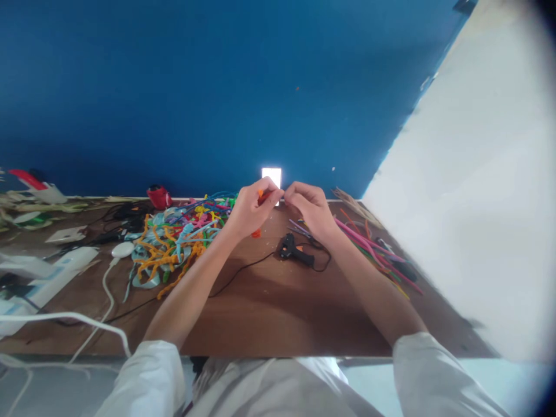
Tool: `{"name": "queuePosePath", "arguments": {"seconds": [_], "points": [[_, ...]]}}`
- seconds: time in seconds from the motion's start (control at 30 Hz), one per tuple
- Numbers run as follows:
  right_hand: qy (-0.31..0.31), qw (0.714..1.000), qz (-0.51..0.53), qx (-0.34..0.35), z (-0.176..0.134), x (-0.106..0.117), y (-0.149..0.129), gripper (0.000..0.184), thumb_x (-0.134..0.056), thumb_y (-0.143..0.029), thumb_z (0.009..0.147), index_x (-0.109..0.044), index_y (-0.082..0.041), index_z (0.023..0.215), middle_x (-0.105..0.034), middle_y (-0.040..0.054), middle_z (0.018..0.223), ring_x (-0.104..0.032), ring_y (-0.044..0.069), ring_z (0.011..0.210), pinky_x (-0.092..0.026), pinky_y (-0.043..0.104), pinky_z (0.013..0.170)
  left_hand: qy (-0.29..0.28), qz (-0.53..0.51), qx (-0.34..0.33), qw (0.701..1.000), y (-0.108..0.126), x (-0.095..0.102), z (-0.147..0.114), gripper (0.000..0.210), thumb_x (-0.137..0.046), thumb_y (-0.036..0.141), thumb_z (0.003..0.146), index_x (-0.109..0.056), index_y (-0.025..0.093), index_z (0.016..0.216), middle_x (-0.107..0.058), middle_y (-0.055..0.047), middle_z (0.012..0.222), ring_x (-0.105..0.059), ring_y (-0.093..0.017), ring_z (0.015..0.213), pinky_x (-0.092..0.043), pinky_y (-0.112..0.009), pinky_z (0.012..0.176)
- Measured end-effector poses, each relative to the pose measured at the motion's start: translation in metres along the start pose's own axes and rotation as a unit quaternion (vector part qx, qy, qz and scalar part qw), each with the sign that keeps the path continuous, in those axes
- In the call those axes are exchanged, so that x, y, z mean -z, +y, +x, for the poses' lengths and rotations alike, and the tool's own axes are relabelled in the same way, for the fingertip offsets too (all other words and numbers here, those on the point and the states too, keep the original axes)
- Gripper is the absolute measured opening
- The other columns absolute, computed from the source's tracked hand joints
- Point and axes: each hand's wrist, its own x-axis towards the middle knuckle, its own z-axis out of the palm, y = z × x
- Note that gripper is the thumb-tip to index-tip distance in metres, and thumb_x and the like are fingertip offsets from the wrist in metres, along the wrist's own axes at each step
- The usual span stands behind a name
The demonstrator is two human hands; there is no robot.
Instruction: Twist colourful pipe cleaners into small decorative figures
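Raised over the back of the table, my left hand point(254, 209) is pinched around an orange pipe-cleaner piece point(261, 197), mostly hidden by the fingers. Fingertip to fingertip beside it, my right hand point(310, 207) is also closed in a pinch; whatever lies between its fingers is too small to make out. Below them a black hot glue gun point(296, 251) rests on its side with its cord trailing left. Another orange bit point(256, 233) shows on the table under my left hand. Behind the hands stands a bright white screen point(271, 174) against the wall.
A tangled heap of coloured pipe cleaners point(174, 243) covers the left-middle of the table point(260, 318). Straight pipe cleaners point(377, 249) lie under my right forearm. A white power strip point(47, 284), cables and a red object point(159, 197) are on the left. Walls bound the back and right.
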Motion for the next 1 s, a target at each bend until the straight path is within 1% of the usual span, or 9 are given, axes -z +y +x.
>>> {"name": "queuePosePath", "arguments": {"seconds": [0.1,0.2,0.3,0.4,0.5,0.6,0.77,0.83,1.0], "points": [[0.043,0.995,-0.077,0.054,0.000,0.004,0.000,0.024,-0.055,-0.025,0.086,-0.053,-0.020,0.063,-0.043,-0.0049,0.058,-0.036,0.009,0.056,-0.028,0.026,0.055,-0.051,-0.079,0.073,0.993,-0.008,0.001,0.003,0.023,-0.063,0.040,0.089,-0.056,0.018,0.090,-0.050,0.004,0.065,-0.043,-0.008,0.055,-0.033,-0.021,0.053],[0.088,0.986,-0.110,0.085,0.000,0.009,-0.001,0.024,-0.057,-0.025,0.088,-0.055,-0.020,0.065,-0.048,-0.0039,0.060,-0.040,0.010,0.057,-0.031,0.027,0.056,-0.092,-0.120,0.120,0.981,-0.014,0.005,0.005,0.033,-0.069,0.041,0.085,-0.058,0.017,0.104,-0.057,0.002,0.073,-0.051,-0.008,0.060,-0.039,-0.020,0.056],[0.111,0.974,-0.165,0.111,0.001,0.015,-0.003,0.021,-0.059,-0.026,0.088,-0.057,-0.021,0.067,-0.049,-0.0038,0.059,-0.041,0.010,0.055,-0.032,0.028,0.055,-0.119,-0.127,0.126,0.977,-0.015,0.009,0.004,0.031,-0.063,0.045,0.088,-0.061,0.016,0.099,-0.061,0.000,0.075,-0.054,-0.009,0.062,-0.042,-0.020,0.057],[0.123,0.958,-0.221,0.138,0.002,0.019,-0.004,0.020,-0.060,-0.027,0.088,-0.058,-0.021,0.068,-0.049,-0.0041,0.057,-0.040,0.011,0.053,-0.032,0.028,0.054,-0.138,-0.101,0.129,0.977,-0.013,0.009,0.004,0.031,-0.057,0.048,0.092,-0.060,0.017,0.088,-0.058,0.000,0.068,-0.051,-0.009,0.055,-0.038,-0.020,0.050],[0.102,0.949,-0.258,0.150,0.003,0.020,-0.005,0.017,-0.058,-0.028,0.089,-0.059,-0.021,0.073,-0.051,-0.0040,0.059,-0.042,0.011,0.053,-0.033,0.028,0.055,-0.131,-0.063,0.122,0.982,-0.013,0.008,0.004,0.030,-0.054,0.045,0.093,-0.056,0.018,0.080,-0.057,0.001,0.064,-0.051,-0.009,0.052,-0.038,-0.021,0.049],[0.051,0.952,-0.267,0.143,0.003,0.022,-0.004,0.010,-0.056,-0.028,0.089,-0.063,-0.021,0.088,-0.060,-0.0024,0.069,-0.049,0.011,0.057,-0.037,0.027,0.059,-0.099,-0.029,0.116,0.988,-0.015,0.007,0.005,0.029,-0.053,0.043,0.093,-0.055,0.018,0.078,-0.056,0.001,0.063,-0.049,-0.008,0.050,-0.037,-0.021,0.049],[-0.014,0.957,-0.257,0.130,0.003,0.023,-0.003,0.025,-0.049,-0.020,0.087,-0.061,-0.020,0.109,-0.067,0.0005,0.086,-0.056,0.011,0.064,-0.042,0.026,0.064,-0.053,0.006,0.107,0.993,-0.023,0.009,0.007,0.029,-0.058,0.044,0.089,-0.066,0.016,0.089,-0.054,0.002,0.064,-0.047,-0.010,0.055,-0.032,-0.021,0.049],[-0.023,0.955,-0.270,0.121,0.003,0.020,-0.002,0.023,-0.050,-0.025,0.091,-0.061,-0.020,0.110,-0.068,0.0011,0.086,-0.057,0.011,0.064,-0.042,0.026,0.064,-0.050,0.007,0.091,0.995,-0.025,0.009,0.007,0.029,-0.059,0.043,0.088,-0.069,0.016,0.090,-0.055,0.002,0.066,-0.048,-0.010,0.059,-0.033,-0.021,0.052],[-0.041,0.929,-0.353,0.105,0.006,0.013,0.008,0.024,-0.052,-0.039,0.097,-0.067,-0.020,0.098,-0.069,0.0035,0.080,-0.058,0.015,0.069,-0.038,0.028,0.068,-0.056,0.018,0.077,0.995,-0.023,0.008,0.007,0.028,-0.060,0.040,0.087,-0.070,0.014,0.090,-0.062,-0.001,0.076,-0.051,-0.011,0.066,-0.036,-0.021,0.056]]}}
